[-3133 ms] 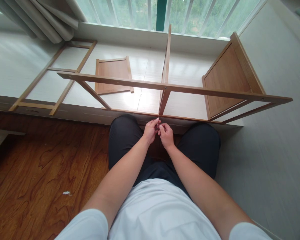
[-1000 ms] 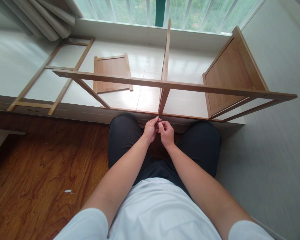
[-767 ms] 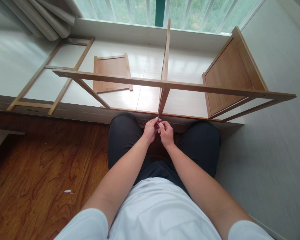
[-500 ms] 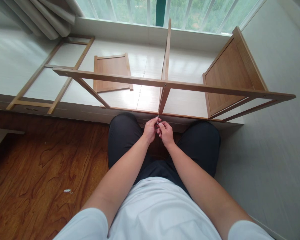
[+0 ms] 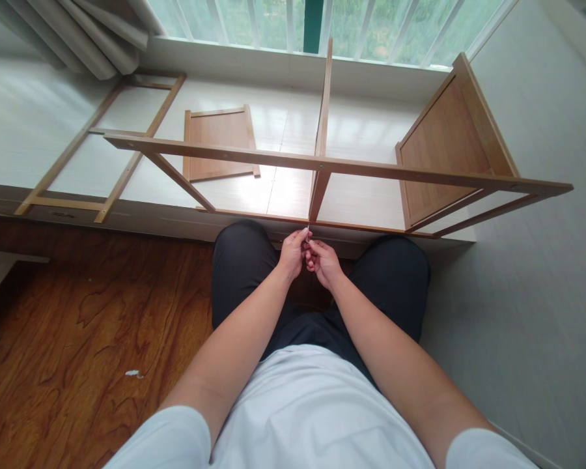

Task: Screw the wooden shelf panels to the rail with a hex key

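Note:
A half-built bamboo shelf frame [image 5: 351,170] lies on its side on the white window platform [image 5: 24,130]. Both hands meet just below the near rail, where the middle upright joins it. My left hand [image 5: 293,253] and my right hand [image 5: 323,262] are closed, fingertips pinched together on a small thin metal piece [image 5: 307,230] that touches the rail's underside. It is too small to name. My knees in dark trousers flank the hands.
A loose bamboo panel [image 5: 219,143] lies flat on the platform behind the frame. A ladder-like side frame [image 5: 97,146] lies at the left. Curtains [image 5: 102,32] hang at the top left. Brown wooden floor [image 5: 78,326] spreads left, with a white scrap [image 5: 133,374] on it.
My hands have stayed at the same joint, with only small finger shifts around the metal piece. The view has barely moved.

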Demonstrator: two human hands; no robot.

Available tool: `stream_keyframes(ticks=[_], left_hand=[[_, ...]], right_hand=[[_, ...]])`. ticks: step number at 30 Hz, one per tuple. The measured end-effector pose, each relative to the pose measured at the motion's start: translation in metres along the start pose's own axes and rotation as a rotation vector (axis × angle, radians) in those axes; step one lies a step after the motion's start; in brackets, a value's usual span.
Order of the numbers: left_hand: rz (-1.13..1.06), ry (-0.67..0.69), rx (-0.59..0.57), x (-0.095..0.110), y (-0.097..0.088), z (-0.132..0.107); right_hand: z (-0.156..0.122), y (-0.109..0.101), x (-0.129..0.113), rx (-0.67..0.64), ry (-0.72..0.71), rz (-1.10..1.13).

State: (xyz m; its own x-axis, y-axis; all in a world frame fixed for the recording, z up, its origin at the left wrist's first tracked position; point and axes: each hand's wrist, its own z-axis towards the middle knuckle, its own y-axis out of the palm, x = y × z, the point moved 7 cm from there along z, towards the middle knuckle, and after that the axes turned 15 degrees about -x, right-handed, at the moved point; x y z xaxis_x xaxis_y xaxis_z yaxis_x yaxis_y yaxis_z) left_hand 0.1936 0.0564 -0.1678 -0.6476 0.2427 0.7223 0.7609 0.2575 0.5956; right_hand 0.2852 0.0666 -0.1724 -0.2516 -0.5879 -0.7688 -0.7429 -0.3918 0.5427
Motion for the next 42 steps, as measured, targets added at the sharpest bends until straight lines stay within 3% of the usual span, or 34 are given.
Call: stream_keyframes(ticks=[17,42], left_hand=[[0.011,0.014,-0.053,-0.004,0.005,0.0],[-0.077,0.088,0.024,-0.003,-0.001,0.002]], right_hand=[[-0.007,0.003,-0.016,0.088,-0.233,-0.186],[-0.011,0.001,-0.026,0.148,-0.388,-0.538]])
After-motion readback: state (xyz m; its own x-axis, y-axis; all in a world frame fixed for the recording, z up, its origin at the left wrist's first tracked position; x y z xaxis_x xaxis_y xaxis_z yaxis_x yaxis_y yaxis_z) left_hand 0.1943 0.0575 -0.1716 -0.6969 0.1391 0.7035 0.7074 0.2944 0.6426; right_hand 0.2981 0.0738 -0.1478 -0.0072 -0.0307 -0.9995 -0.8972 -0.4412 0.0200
